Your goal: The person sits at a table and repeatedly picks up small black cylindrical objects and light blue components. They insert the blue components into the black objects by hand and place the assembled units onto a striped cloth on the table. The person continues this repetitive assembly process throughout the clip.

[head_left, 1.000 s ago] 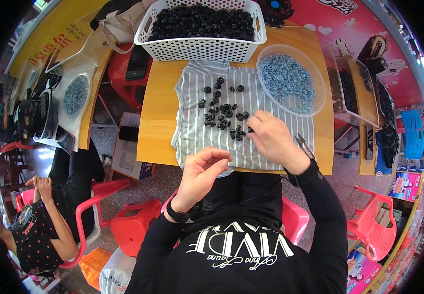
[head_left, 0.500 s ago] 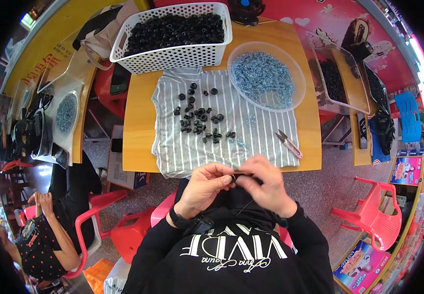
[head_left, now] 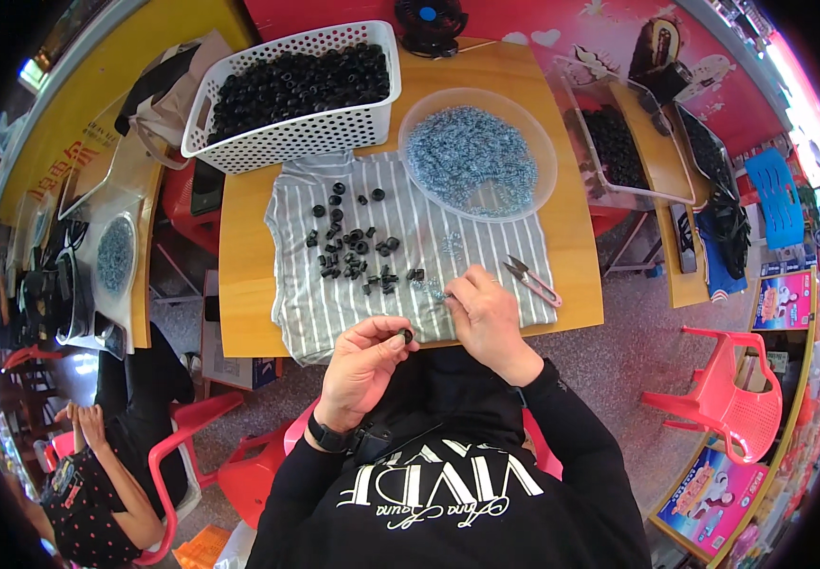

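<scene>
Pinched between the thumb and fingers of my left hand point(head_left: 361, 372) is a small round black part point(head_left: 406, 335), just off the cloth's near edge. My right hand point(head_left: 488, 321) has its fingertips pressed together on the cloth, at a little cluster of clear bluish pieces point(head_left: 431, 288); whether a piece is between them is hidden. Several loose black parts point(head_left: 357, 248) lie scattered on the grey striped cloth point(head_left: 287, 228), beyond my left hand. Right of my right hand rest thread snips point(head_left: 531, 282) with pink handles, blades pointing away from me.
A white perforated basket point(head_left: 296, 136) full of black parts stands at the table's back left. Beside it is a round clear tub point(head_left: 545, 180) of bluish pieces. A small fan point(head_left: 431, 27) sits behind. Red chairs point(head_left: 721, 394) flank the table; another person point(head_left: 97, 474) sits at left.
My hands, together half a second ago, are now apart. The right one has moved to the bluish pieces on the cloth; the left keeps the black part. The whole view has shifted slightly.
</scene>
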Demonstrator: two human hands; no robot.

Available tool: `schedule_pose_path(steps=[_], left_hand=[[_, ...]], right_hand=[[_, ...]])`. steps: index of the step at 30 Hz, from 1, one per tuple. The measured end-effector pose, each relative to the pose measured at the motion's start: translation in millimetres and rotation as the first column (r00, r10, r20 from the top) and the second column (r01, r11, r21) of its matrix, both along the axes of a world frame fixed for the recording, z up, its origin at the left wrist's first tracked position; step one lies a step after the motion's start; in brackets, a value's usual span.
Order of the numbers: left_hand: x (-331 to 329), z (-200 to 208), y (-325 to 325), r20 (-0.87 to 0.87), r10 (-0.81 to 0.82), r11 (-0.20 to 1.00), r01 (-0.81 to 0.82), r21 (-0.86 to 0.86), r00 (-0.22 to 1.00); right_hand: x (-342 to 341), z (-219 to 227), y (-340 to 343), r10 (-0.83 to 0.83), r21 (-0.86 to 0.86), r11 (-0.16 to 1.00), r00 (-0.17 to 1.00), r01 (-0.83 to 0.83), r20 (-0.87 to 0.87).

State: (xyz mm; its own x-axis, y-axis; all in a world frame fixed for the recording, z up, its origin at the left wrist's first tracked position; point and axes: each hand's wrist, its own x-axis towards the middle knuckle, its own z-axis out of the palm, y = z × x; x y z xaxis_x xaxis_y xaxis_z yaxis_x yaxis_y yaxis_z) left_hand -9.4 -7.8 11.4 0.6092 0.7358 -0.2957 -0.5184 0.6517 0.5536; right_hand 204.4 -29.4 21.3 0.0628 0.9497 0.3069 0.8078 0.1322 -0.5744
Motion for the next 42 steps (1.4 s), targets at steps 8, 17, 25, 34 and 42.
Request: schedule_pose_path(steps=[8,17,25,34,42], left_hand=[[7.6,2.0,1.8,0.034,0.016,0.999,-0.017,0.041,0.999],[10.6,-5.1,4.7,0.146,-0.001,1.0,-0.002,0.021,0.989],[9.6,-10.5,4.8,0.121,0.003,1.0,-0.005,0.012,0.993],[5.9,11.0,12.6,-0.127,0.043,0.986,-0.022,0.164,0.991],[12.7,14.1,18.7,-0.278,-0.02,0.969,0.087,0.232,0.96]], right_hand=[[1.6,1.9,1.4,0.023,0.103,0.995,0.998,-0.017,-0.059],[-5.8,21.6,-13.3,0.087,0.023,0.995,0.748,-0.095,-0.658],[-35.7,19.5,-17.3,0.108,0.031,0.988,0.528,-0.151,-0.842],[-3.9,13.7,5.2,0.011,0.191,0.982,0.998,0.0,-0.055],[6.7,4.2,0.7,-0.061,-0.073,0.997,0.777,0.019,-0.627]])
